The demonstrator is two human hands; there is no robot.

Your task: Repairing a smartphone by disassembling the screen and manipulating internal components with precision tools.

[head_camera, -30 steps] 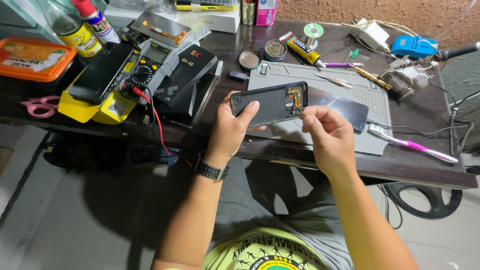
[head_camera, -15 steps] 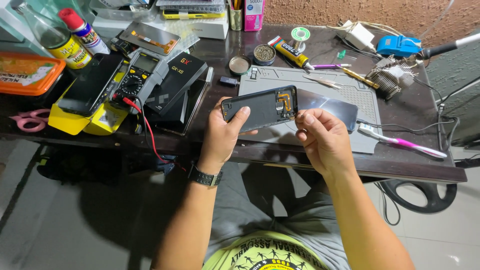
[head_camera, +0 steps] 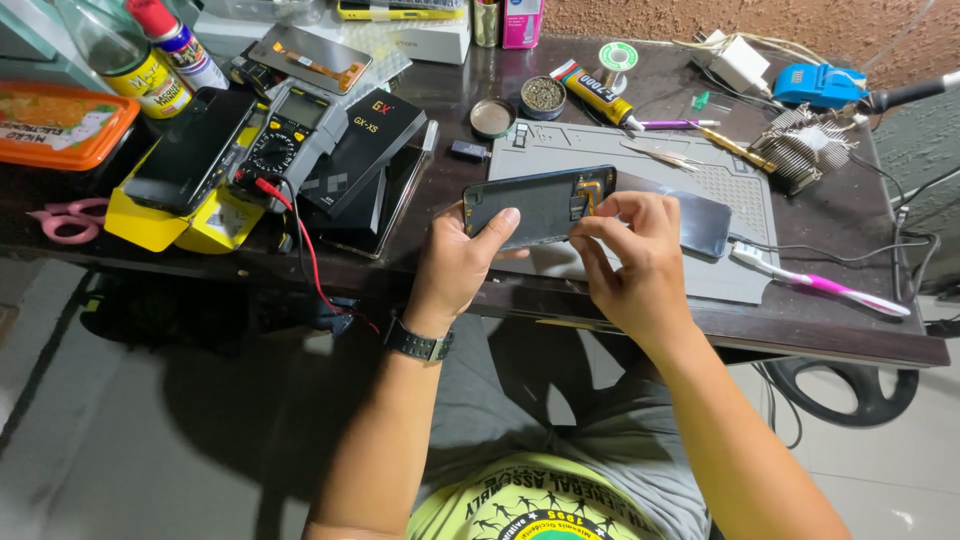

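Note:
My left hand point(head_camera: 455, 265) grips the left end of an opened dark phone body point(head_camera: 535, 205), thumb across its inner side, holding it above the near edge of a grey work mat point(head_camera: 640, 150). My right hand point(head_camera: 630, 255) pinches at the phone's right end, next to a small orange-brown part inside it. A dark glossy phone panel point(head_camera: 700, 222) lies on the mat just behind the right hand's fingers. A black watch sits on the left wrist.
On the dark table point(head_camera: 830, 330): a pink toothbrush point(head_camera: 825, 285), tweezers, a glue tube point(head_camera: 592, 92), a round tin point(head_camera: 543, 95), a blue device point(head_camera: 818, 85), a multimeter point(head_camera: 285, 135) with a red lead, black boxes, a yellow box under a dark phone, pink scissors point(head_camera: 65, 220), bottles.
The view has shifted a little. My right hand has moved left from the loose panel onto the phone body's right end, and the panel now rests on the mat.

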